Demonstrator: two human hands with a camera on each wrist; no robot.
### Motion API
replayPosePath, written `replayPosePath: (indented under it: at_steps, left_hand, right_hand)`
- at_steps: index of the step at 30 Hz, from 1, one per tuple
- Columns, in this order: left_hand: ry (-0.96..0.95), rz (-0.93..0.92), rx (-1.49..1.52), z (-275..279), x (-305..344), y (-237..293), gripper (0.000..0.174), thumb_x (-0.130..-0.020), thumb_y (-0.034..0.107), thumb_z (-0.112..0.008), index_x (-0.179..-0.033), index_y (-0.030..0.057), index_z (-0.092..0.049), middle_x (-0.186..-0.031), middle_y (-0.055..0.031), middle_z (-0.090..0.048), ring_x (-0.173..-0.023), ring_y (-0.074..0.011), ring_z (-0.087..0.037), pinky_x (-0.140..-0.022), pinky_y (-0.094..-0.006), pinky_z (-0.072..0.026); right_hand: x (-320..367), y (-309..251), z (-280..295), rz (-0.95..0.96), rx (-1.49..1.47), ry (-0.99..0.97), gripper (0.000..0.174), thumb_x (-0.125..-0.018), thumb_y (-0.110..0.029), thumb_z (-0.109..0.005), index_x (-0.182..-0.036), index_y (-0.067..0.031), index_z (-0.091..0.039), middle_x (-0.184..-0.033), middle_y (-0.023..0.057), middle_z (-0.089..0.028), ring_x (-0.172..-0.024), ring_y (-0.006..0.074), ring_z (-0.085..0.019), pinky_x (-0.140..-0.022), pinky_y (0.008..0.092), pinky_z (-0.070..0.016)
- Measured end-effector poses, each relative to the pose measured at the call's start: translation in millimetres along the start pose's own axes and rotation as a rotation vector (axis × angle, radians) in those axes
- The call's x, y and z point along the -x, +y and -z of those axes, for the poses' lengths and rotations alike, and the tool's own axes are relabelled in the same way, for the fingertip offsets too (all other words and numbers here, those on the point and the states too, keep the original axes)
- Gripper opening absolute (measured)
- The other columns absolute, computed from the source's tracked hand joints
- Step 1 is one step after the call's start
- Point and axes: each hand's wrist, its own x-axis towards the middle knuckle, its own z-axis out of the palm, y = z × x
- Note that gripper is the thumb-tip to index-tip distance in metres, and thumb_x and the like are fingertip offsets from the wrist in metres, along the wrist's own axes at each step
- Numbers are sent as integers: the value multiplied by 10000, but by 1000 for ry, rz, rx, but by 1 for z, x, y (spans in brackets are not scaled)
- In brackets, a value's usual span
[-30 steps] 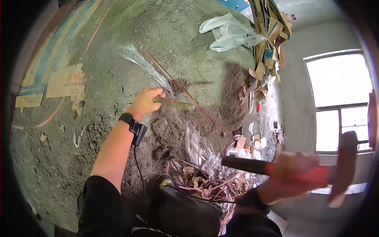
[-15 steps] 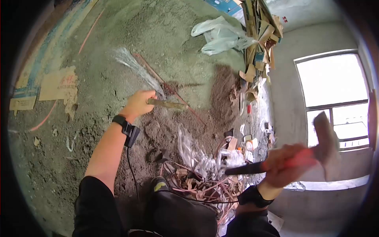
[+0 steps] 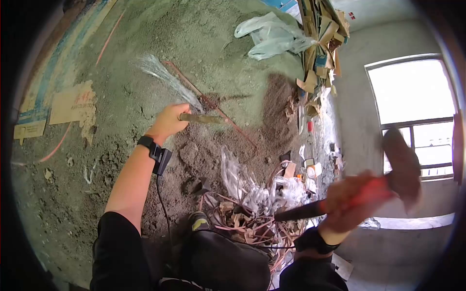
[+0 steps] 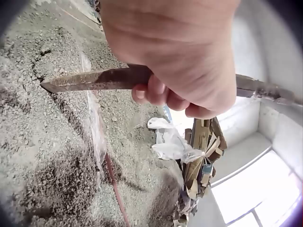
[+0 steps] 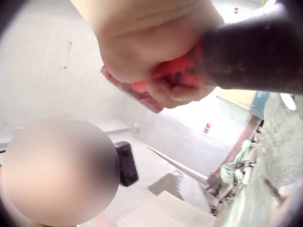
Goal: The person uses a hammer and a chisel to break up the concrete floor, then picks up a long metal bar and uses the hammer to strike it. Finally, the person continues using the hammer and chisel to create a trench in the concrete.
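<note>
My left hand grips a steel chisel over the rough, crumbled ground. In the left wrist view the chisel runs through the fist, its flat tapered tip right at the grey surface and its other end sticking out on the far side. My right hand holds a hammer raised at the right, in front of the window; its head is blurred. The right wrist view shows fingers wrapped round the red part of the handle, with the black grip end reaching toward the right.
A strip of clear plastic and a thin reddish rod lie beyond the left hand. Plastic wrap, straps and scraps are heaped by my shoe. A pale bag and stacked cardboard stand farther off, near the window.
The hammer in my right hand has shifted left and upward in the head view. The left hand keeps its grip on the chisel, and the whole view has slid slightly.
</note>
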Motion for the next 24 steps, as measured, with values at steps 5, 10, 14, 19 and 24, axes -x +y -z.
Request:
replayPosePath:
  at_steps: [5, 10, 14, 19, 24]
  left_hand:
    - [-6, 13, 18, 2, 1, -1, 142, -730, 15, -535, -678, 5, -403, -565, -94, -363, -530, -154, -349, -490, -302, -319]
    - [39, 14, 26, 7, -7, 1, 153, -724, 55, -566, -704, 10, -421, -590, -113, -427, -547, -218, -410, -510, -320, -355]
    - [-69, 88, -62, 8, 0, 17, 185, -721, 83, -615, -767, 29, -444, -651, -105, -493, -580, -227, -429, -543, -329, -386]
    - [4, -207, -375, 19, 6, 64, 345, -714, 136, -689, -1000, 96, -500, -1102, -71, -506, -965, -205, -497, -717, -322, -432]
    - [-143, -294, -336, 11, -16, 130, 399, -694, 188, -738, -1021, 91, -530, -1238, -73, -447, -1118, -204, -456, -722, -277, -437]
  right_hand:
    - [-11, 86, 2, -82, 545, -206, 515, -888, -545, -373, -683, -77, -437, -482, 12, -390, -385, 111, -378, -340, 258, -294]
    - [11, 99, 39, -768, 573, -117, 503, -952, -480, -316, -689, -78, -465, -455, 14, -410, -340, 96, -367, -312, 243, -265]
    - [34, 113, 101, -801, 556, 138, 509, -946, -488, -328, -666, -83, -458, -486, 8, -434, -348, 91, -378, -324, 235, -289]
    - [67, 192, 148, -953, 645, 178, 477, -904, -450, -490, -664, -37, -504, -520, 1, -451, -435, 83, -434, -402, 259, -331]
    - [106, 255, 168, -917, 1096, -146, 513, -804, -476, -585, -825, 37, -599, -684, 256, -574, -680, 399, -587, -614, 412, -445]
